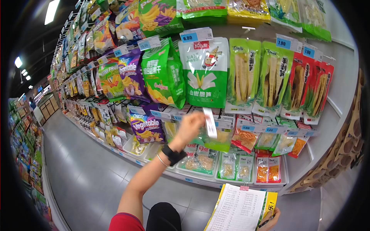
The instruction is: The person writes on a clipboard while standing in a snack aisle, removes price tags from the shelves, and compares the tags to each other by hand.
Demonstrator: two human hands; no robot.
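Raised in front of the shelf, my left hand [191, 125] has its fingers closed at the edge of a white tag [210, 123], just below a green-and-white pouch [203, 73]. Motion blurs the hand a little, and a black watch is on its wrist. Low at the right, my right hand [270, 220] holds the edge of a stack of printed sheets [239, 208] with a pink clip on top and a yellow-green backing. A dark pen [266, 222] lies between that hand's fingers.
Bagged snacks hang in rows on hooks, with blue-and-white price labels [195, 35] in front. White trays [196, 172] of small packets line the bottom shelf. Grey floor tiles [88, 161] run along the aisle at the left, beside another stocked shelf [29, 154].
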